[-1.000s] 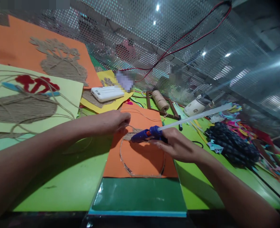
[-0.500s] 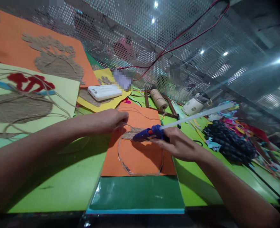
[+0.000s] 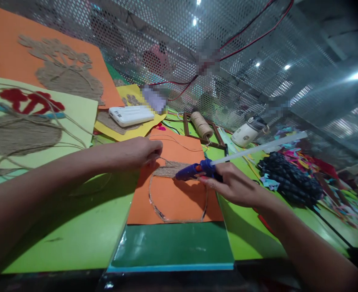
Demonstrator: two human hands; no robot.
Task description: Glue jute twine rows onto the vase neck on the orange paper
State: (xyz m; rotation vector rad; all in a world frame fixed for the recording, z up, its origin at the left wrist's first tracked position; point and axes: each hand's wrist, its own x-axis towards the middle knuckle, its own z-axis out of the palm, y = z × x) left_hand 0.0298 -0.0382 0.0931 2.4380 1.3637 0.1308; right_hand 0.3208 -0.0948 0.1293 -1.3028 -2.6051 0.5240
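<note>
My right hand point(image 3: 233, 186) grips a blue glue gun point(image 3: 197, 170) with a long clear glue stick point(image 3: 258, 148) poking out behind it; the nozzle points left over an orange paper sheet point(image 3: 174, 198). My left hand point(image 3: 142, 152) pinches jute twine point(image 3: 169, 168) at the sheet's upper left, by a small filled patch of twine. A glued twine outline point(image 3: 179, 217) loops across the lower part of the sheet. The sheet rests on a dark green board point(image 3: 172, 245) on the green table point(image 3: 75, 227).
Finished twine pictures on orange point(image 3: 45, 65) and pale yellow paper point(image 3: 29, 125) lie at left. A white power bank point(image 3: 130, 115), a twine spool point(image 3: 201, 125), a white jar point(image 3: 247, 134), a dark patterned cloth point(image 3: 288, 180) and paper scraps sit behind and right. Perforated metal mesh point(image 3: 227, 61) backs the table.
The glue gun and my right hand have shifted slightly right along the twine patch. My left hand stays pinching the twine; the view has tilted a little.
</note>
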